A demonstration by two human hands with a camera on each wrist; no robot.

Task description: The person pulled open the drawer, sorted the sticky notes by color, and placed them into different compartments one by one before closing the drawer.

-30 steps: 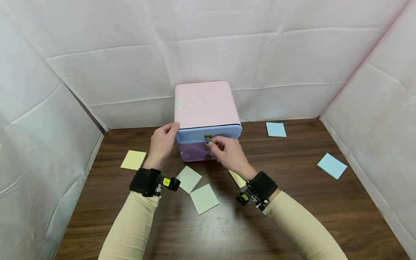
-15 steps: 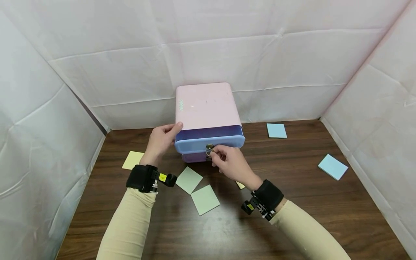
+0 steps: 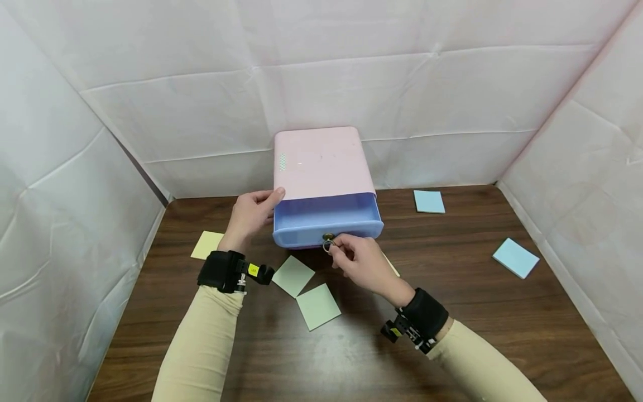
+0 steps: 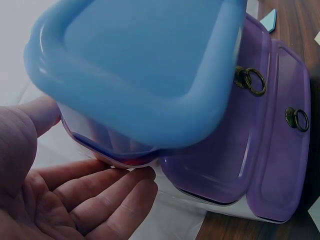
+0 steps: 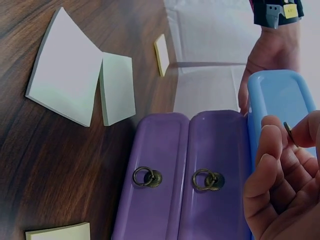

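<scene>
A pink cabinet stands at the back of the wooden table. Its blue top drawer is pulled out toward me and looks empty. My right hand pinches the drawer's brass ring pull. The same pinch on the ring pull shows in the right wrist view, beside two closed purple drawers. My left hand rests flat against the cabinet's left side, thumb at the top edge. In the left wrist view its fingers lie relaxed below the blue drawer.
Sticky-note pads lie around the cabinet: a yellow pad at the left, two green pads in front, two blue pads at the right. Another yellow pad is partly hidden by my right hand. White sheets wall in the table.
The blue top drawer has slid out from nearly closed to well open, drawn toward me by my right hand on the ring. My left hand stayed on the cabinet's side.
</scene>
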